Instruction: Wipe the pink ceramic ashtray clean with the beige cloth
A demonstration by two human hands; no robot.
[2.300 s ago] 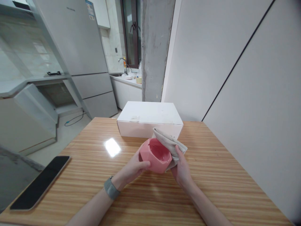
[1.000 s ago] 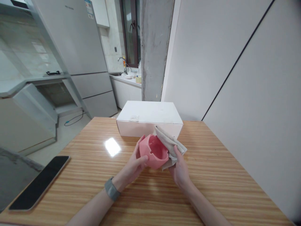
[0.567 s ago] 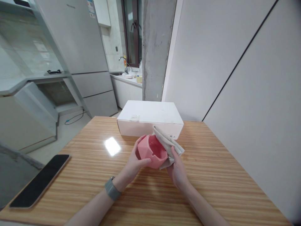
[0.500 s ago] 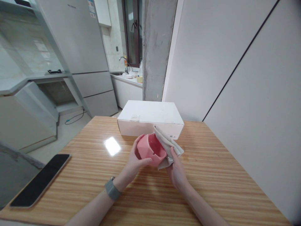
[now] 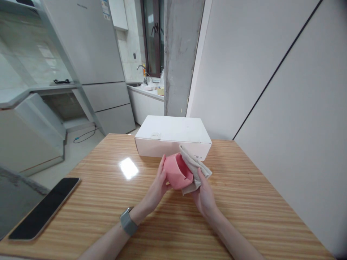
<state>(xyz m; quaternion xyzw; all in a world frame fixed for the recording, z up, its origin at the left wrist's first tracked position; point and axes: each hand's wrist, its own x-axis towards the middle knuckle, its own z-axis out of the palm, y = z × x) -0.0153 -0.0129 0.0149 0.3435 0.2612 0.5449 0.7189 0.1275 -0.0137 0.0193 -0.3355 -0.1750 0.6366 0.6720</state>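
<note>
Sideways tilted, the pink bowl (image 5: 173,174) opens rightward, toward the folded cloth (image 5: 193,163).

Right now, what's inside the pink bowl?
Inside the pink bowl, some inner wall shows; the grey cloth in the right hand covers part of the opening, hiding whatever lies beneath it.

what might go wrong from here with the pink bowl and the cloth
The pink bowl is tilted in the left hand and appears raised off the table, so a slip could drop it.

The cloth, held in the right hand, might snag on the notch in the bowl's edge.

The white box is close behind and might get bumped.
</note>
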